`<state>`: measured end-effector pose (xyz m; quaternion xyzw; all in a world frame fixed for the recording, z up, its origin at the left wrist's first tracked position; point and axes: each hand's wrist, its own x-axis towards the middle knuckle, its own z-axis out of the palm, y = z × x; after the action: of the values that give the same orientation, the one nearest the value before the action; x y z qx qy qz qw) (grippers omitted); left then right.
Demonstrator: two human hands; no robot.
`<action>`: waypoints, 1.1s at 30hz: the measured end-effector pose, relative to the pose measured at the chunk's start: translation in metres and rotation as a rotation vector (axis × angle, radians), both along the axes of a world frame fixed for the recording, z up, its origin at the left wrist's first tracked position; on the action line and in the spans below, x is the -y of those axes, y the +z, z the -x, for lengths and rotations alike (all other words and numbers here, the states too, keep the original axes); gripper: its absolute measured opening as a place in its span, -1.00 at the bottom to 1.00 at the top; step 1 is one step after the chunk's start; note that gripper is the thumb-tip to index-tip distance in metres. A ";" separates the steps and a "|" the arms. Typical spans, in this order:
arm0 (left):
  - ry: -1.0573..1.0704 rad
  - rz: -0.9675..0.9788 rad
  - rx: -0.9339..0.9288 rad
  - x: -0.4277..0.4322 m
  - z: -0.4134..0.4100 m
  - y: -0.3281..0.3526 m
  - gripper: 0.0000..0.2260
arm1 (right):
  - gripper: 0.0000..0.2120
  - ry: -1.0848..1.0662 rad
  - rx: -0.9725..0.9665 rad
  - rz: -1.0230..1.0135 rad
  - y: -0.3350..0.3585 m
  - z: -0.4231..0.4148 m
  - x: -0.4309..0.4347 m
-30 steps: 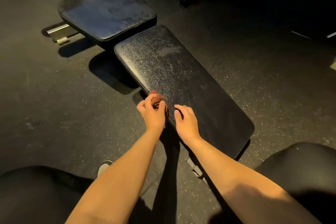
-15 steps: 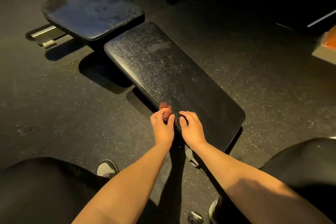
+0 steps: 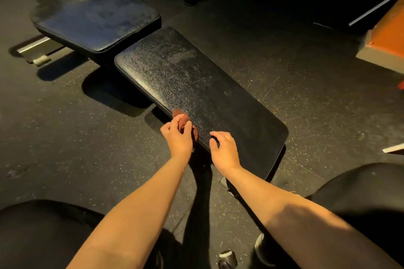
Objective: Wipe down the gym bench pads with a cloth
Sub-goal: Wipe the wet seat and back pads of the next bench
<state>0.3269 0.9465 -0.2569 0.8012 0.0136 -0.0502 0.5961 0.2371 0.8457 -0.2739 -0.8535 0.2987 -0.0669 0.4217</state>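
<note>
A small reddish-brown cloth (image 3: 183, 117) is held bunched in the left hand (image 3: 179, 136), whose fingers and thumb are curled round it. The cloth is pressed on the left edge of the long black textured vinyl bench pad (image 3: 196, 94), towards its near end. Just to the right, the right hand (image 3: 226, 152) is laid on the same edge with loosely bent fingers; their tips rest on the pad and nothing is grasped. Pale dusty smears are seen on the far half of the long pad. Beyond it, at the far left, a square dark seat pad (image 3: 96, 17) is set, dulled by grey dust. Both pads are carried above a dark speckled rubber floor (image 3: 65, 137). An orange-topped box (image 3: 387, 37) is seen at the right edge.
</note>
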 end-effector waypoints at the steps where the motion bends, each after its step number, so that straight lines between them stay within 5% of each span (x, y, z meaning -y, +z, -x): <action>1: -0.037 -0.010 0.022 0.001 0.007 -0.006 -0.76 | -0.71 -0.024 0.001 -0.002 0.000 0.002 0.001; 10: -0.441 -0.108 0.013 0.000 0.048 -0.032 -0.74 | -0.72 -0.187 0.011 0.009 -0.011 0.015 -0.011; 16: -0.268 -0.071 0.038 -0.020 0.000 -0.005 -0.77 | -0.67 -0.219 0.016 -0.138 0.013 0.002 -0.043; 22: -0.539 0.088 -0.006 -0.051 -0.006 0.023 -0.76 | -0.64 -0.247 0.159 -0.314 0.056 -0.013 -0.075; 29: -0.442 0.301 -0.170 -0.071 -0.006 0.056 -0.72 | -0.70 -0.320 0.276 -0.404 0.091 -0.036 -0.113; 33: -0.525 0.200 -0.130 -0.084 -0.014 0.059 -0.70 | -0.76 -0.320 0.289 -0.444 0.093 -0.045 -0.118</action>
<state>0.3410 1.0306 -0.1975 0.7097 -0.1612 -0.2550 0.6366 0.2820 0.9637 -0.1813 -0.6643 0.3734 -0.1862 0.6201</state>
